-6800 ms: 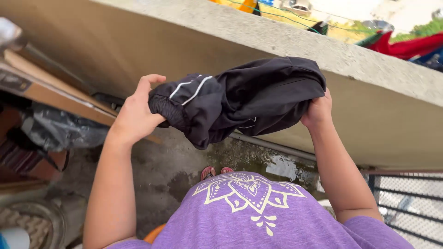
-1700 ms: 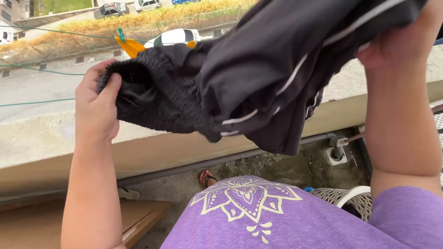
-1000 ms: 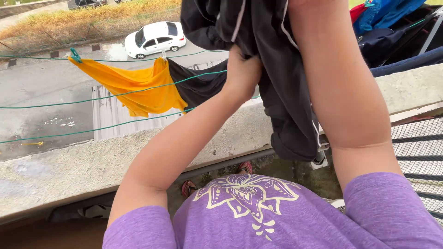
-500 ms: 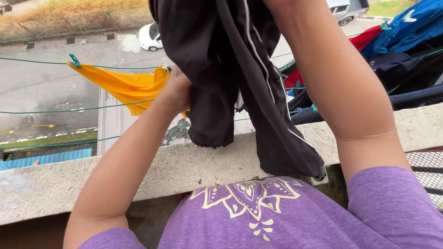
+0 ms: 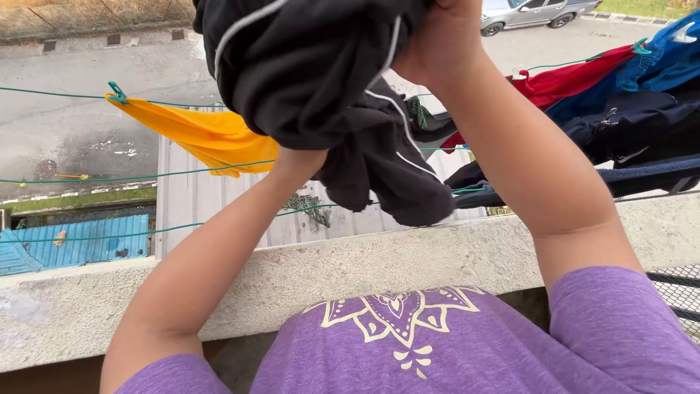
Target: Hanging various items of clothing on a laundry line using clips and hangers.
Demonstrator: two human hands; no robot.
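1. Head view: the right hand (image 5: 441,44) is raised near the top edge, its fingers closed around a bunched fold of a black garment (image 5: 321,80) with thin white piping.
2. The left hand (image 5: 300,159) is pushed up into the garment from below. Only the wrist and the heel of the hand show, so I cannot tell whether its fingers are curled or spread.
3. The black garment hangs crumpled between the two hands, held up in the air beyond the concrete parapet (image 5: 364,263), with its lowest fold dangling just above the ledge.
4. Behind it run green clotheslines (image 5: 109,179). A yellow cloth (image 5: 200,135) is pegged to one by a green clothespin (image 5: 115,91) at its left corner.
5. To the right, a red cloth (image 5: 576,73) and dark blue clothes (image 5: 642,120) hang on the lines.
6. Below the lines lie a corrugated roof (image 5: 219,211) and a street with a grey car (image 5: 532,11).
7. The person wears a purple shirt (image 5: 467,350) with a pale flower print.
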